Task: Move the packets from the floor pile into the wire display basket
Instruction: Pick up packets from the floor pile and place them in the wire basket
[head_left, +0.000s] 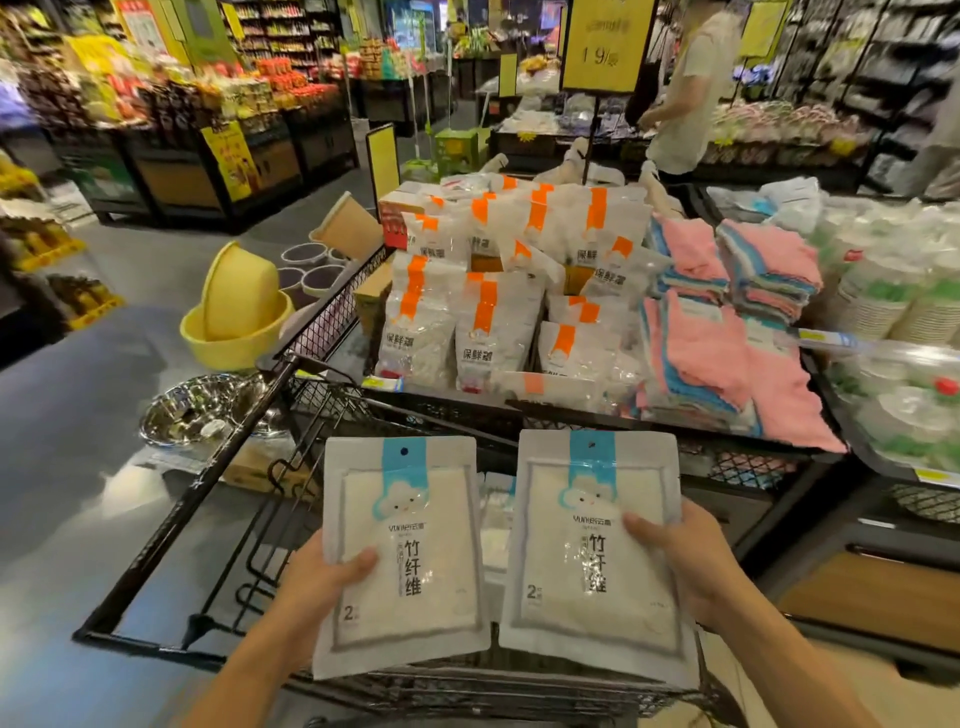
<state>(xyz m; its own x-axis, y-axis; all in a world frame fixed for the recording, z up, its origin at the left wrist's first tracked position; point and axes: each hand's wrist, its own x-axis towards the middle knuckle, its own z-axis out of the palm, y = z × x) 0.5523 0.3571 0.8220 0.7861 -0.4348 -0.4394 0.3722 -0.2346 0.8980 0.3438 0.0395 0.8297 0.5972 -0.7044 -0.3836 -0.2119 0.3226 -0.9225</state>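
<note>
Left hand (317, 582) and right hand (675, 561) each gripping a blue-topped packet (402, 551), fingers hidden behind, small print illegible.

Left hand (322, 587) grips one blue-striped packet (402, 551), right hand (680, 561) grips a second packet (592, 545), both above the black wire basket (332, 322)

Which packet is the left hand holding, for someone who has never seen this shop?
Start at the black wire display basket piled with orange-striped bags. In front of it, two white packets are held up side by side. The left hand grips the left packet; unlike those bags, it has a blue top strip and a cloud face.
</note>
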